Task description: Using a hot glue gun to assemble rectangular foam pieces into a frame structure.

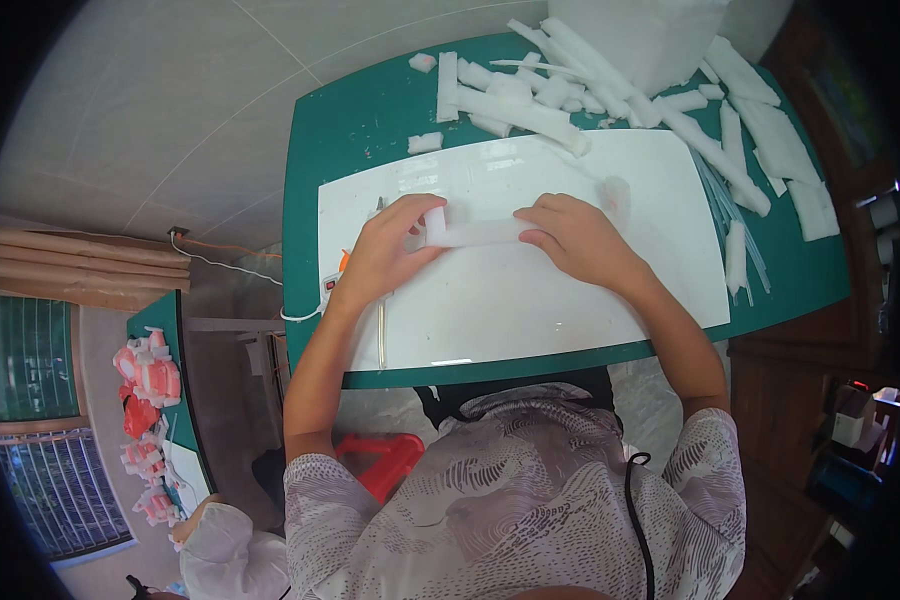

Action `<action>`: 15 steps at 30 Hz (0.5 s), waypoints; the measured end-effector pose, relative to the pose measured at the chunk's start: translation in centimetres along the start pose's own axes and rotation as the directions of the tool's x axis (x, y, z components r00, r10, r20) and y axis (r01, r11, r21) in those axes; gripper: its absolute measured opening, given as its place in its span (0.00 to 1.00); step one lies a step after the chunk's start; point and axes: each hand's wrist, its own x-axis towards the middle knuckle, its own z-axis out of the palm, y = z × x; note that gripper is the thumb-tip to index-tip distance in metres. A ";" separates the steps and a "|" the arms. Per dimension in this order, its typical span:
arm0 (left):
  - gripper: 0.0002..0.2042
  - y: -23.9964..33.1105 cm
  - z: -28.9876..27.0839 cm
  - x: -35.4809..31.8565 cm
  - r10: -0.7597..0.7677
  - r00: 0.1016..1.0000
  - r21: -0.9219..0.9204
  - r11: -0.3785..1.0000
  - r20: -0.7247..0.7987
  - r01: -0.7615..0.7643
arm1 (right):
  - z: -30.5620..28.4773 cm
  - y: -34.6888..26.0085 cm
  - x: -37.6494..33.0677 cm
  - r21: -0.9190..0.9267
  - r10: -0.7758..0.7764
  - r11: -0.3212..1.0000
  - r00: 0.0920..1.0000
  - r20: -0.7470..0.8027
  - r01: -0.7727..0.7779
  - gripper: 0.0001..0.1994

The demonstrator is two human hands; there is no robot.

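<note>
Above a glossy white board (530,310), my left hand (390,250) pinches a small upright white foam block (436,228) between thumb and fingers. From that block a longer white foam strip (485,234) runs across to my right hand (578,240). The fingers and thumb of my right hand are closed on the strip's far end. Block and strip meet at roughly a right angle; whether they are joined I cannot tell. Beside my left wrist shows an orange object (345,260), mostly hidden. Near it a thin pale rod (381,335) lies on the board.
Foam offcuts (525,110) are heaped along the green table's (345,130) back edge, with more foam slabs (785,140) at right. Thin translucent sticks (735,225) lie beside the board. A white power strip (328,288) sits at left. Another person's sleeve (232,555) appears lower left.
</note>
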 end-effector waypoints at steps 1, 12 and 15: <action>0.24 0.1 0.0 0.0 0.000 1.000 0.000 1.000 0.000 0.000 | 0.0 0.1 0.0 -0.002 -0.005 1.000 1.000 -0.004 0.005 0.14; 0.28 -0.2 -2.4 -1.2 -0.009 0.996 0.004 1.000 -0.093 0.009 | 0.5 -0.4 -0.1 -0.028 -0.029 0.999 0.999 -0.042 0.028 0.14; 0.27 -2.4 -5.2 -4.0 -0.121 0.993 0.081 0.989 -0.013 0.122 | 0.9 -0.2 -0.2 -0.035 -0.029 0.999 0.999 -0.044 0.028 0.14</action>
